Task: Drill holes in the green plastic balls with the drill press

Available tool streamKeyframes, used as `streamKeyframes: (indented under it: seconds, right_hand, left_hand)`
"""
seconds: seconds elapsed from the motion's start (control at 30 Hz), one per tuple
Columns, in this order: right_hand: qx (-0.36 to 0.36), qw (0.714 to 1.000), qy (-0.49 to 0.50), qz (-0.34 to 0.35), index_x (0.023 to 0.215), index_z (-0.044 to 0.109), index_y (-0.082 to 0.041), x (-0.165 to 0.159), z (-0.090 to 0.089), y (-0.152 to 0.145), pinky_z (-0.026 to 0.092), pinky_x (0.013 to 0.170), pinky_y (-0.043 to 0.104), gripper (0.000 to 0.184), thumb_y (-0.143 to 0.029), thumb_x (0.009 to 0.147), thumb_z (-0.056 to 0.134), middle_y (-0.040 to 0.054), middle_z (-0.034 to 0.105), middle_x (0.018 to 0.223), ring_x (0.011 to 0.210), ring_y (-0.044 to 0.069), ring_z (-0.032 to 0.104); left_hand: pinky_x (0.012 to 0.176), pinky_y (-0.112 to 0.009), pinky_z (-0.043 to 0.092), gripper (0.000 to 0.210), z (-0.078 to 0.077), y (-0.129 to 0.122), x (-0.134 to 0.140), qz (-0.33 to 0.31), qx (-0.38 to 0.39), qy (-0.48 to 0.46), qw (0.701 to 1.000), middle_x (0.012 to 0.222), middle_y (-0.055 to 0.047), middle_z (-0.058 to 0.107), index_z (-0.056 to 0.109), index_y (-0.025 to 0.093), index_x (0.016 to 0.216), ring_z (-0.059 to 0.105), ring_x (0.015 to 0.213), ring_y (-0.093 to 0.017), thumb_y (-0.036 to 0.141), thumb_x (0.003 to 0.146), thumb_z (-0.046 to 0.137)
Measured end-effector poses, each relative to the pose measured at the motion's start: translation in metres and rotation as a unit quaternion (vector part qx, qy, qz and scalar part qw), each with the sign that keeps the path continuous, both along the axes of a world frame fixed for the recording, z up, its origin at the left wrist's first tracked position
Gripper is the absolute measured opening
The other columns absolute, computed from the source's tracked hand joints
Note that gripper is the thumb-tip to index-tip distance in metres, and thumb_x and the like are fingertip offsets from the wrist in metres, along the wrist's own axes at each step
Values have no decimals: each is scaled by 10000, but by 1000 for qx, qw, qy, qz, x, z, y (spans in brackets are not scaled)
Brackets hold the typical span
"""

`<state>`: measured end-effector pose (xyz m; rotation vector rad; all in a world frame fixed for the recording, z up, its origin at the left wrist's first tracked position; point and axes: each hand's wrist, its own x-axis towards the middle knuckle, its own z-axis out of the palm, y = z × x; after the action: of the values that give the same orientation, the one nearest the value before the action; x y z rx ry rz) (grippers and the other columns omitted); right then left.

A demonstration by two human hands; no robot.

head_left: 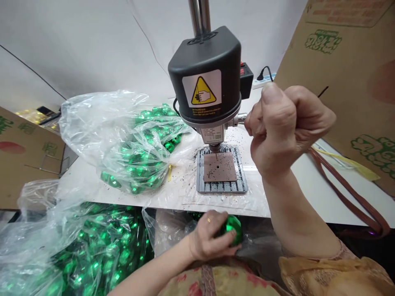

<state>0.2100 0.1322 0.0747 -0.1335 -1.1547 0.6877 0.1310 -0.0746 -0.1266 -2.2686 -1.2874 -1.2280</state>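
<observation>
My left hand (pixel 216 236) is below the table's front edge, its fingers closed round a shiny green faceted ball (pixel 233 229). My right hand (pixel 286 127) is raised in a fist at the right side of a small black drill press (pixel 205 74). It grips the feed handle, whose metal hub (pixel 241 119) shows beside the fingers; the gripped part is hidden. Beneath the drill head, a square brown board (pixel 219 172) with a small dark hole lies on the slotted grey base plate (pixel 222 188). Dark shavings are scattered over both.
A tied clear bag of green balls (pixel 138 152) lies left of the press. A larger open bag of green balls (pixel 101 246) is below, at lower left. Cardboard boxes (pixel 354 61) flank the table. Brown straps (pixel 348 189) lie at right, near a power strip (pixel 262 81).
</observation>
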Motion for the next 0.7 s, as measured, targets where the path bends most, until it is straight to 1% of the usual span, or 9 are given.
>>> streamKeyframes:
  seconds: [0.07, 0.17, 0.2, 0.27, 0.4, 0.5, 0.57, 0.63, 0.7]
  right_hand:
    - [0, 1000, 5, 3, 582, 213, -201, 0, 1, 0, 220, 461, 320, 547, -278, 914, 640, -47, 267, 495, 430, 73, 329]
    - [-5, 1000, 2, 0, 582, 217, -208, 0, 1, -1, 224, 457, 324, 544, -290, 916, 639, -47, 268, 498, 430, 77, 333]
    - [-6, 1000, 3, -3, 583, 219, -209, 0, 1, -2, 226, 455, 325, 543, -290, 915, 641, -47, 268, 498, 430, 78, 332]
    - [-17, 1000, 1, -16, 584, 223, -212, 0, 1, -3, 237, 452, 328, 542, -299, 915, 643, -44, 267, 501, 436, 80, 330]
    - [-31, 999, -2, -34, 582, 225, -223, -1, 1, -5, 253, 450, 344, 543, -313, 912, 646, -36, 248, 505, 446, 88, 329]
    - [-24, 999, 11, -29, 581, 222, -221, -2, 2, -6, 250, 450, 342, 538, -274, 905, 648, -38, 239, 501, 441, 90, 334]
    - [-15, 999, 21, -21, 583, 222, -213, -2, 3, -6, 240, 447, 326, 531, -238, 903, 645, -42, 246, 494, 433, 79, 334]
    - [4, 1000, 24, -8, 588, 217, -205, -2, 3, -5, 226, 442, 302, 527, -203, 902, 641, -49, 247, 485, 424, 60, 334]
    - [20, 1000, 23, 1, 587, 220, -200, -2, 3, -4, 224, 440, 282, 520, -175, 906, 629, -55, 249, 485, 423, 44, 340]
  left_hand:
    - [793, -362, 571, 369, -21, -16, 1, -60, -87, 122, 987, 1211, -149, 698, 612, 239, 1227, 680, 942, -220, 343, 890, 722]
    - [859, -359, 550, 470, -46, -26, -1, -38, -271, 254, 928, 1316, -170, 676, 582, 241, 1368, 678, 994, -232, 237, 906, 671]
    - [863, -353, 550, 484, -50, -27, -2, -26, -298, 261, 918, 1332, -169, 672, 574, 237, 1393, 681, 1004, -234, 234, 915, 654]
    - [818, -331, 558, 413, -47, -24, -6, -44, -249, 230, 940, 1285, -152, 702, 608, 235, 1352, 692, 977, -226, 245, 939, 614]
    - [821, -384, 594, 272, 1, 10, -35, -62, -48, 68, 995, 1162, -132, 747, 677, 250, 1188, 710, 1051, -266, 217, 953, 544]
    - [870, -414, 589, 351, 54, 70, -83, 143, -113, -37, 983, 1101, -97, 749, 700, 278, 1144, 716, 1042, -260, 100, 939, 477]
    - [945, -438, 564, 349, 82, 117, -120, 306, -225, -37, 924, 1082, -126, 735, 720, 214, 1106, 701, 1066, -285, 70, 930, 455]
    - [994, -456, 532, 329, 99, 159, -149, 454, -349, -10, 820, 1181, -183, 702, 718, 162, 1138, 680, 1127, -323, 65, 938, 476]
    - [1001, -482, 515, 330, 104, 189, -168, 507, -385, -7, 771, 1267, -265, 654, 704, 89, 1172, 654, 1182, -367, 40, 926, 490]
